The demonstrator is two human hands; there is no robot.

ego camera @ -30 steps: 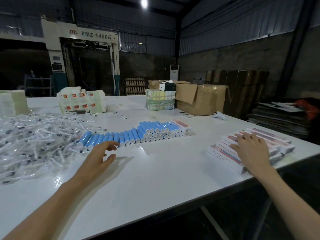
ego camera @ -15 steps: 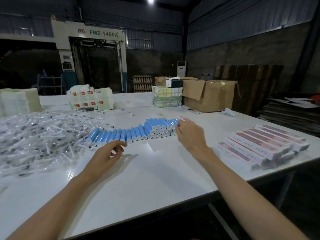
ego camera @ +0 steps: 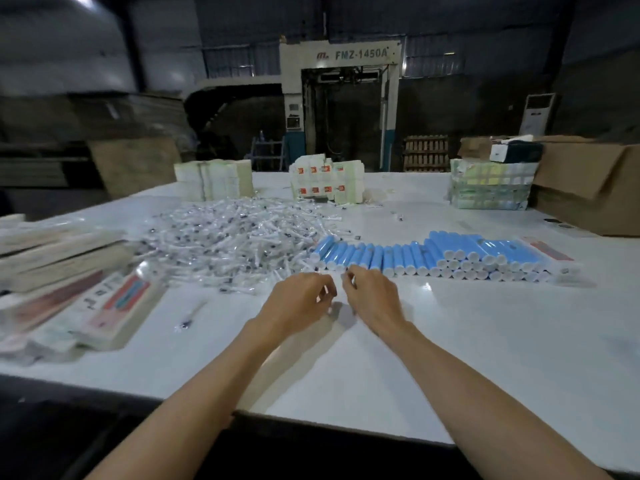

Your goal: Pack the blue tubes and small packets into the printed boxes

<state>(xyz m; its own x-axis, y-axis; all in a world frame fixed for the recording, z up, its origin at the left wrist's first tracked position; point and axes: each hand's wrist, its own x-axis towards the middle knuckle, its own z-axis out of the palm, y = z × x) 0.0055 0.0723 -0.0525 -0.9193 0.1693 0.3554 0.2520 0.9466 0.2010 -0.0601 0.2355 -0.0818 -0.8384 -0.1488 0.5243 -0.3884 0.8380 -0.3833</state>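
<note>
A long row of blue tubes (ego camera: 429, 256) with white caps lies across the white table (ego camera: 467, 341). Left of it spreads a heap of small clear packets (ego camera: 235, 237); one loose packet (ego camera: 188, 318) lies nearer. Flat printed boxes (ego camera: 104, 306) are stacked at the left, blurred, and one more printed box (ego camera: 550, 252) lies at the row's right end. My left hand (ego camera: 299, 301) and my right hand (ego camera: 372, 296) hover close together just in front of the row's left end, fingers curled downward. Blur hides whether either holds anything.
Stacks of white cartons (ego camera: 213, 180) and red-marked cartons (ego camera: 327, 183) stand at the back. A wrapped bundle (ego camera: 490, 188) and a brown cardboard box (ego camera: 595, 188) sit at the back right. The table's front edge (ego camera: 346, 424) runs below my forearms.
My head has turned left, bringing the left box stack into view. My right hand has come from the row's right end to meet my left hand at its left end.
</note>
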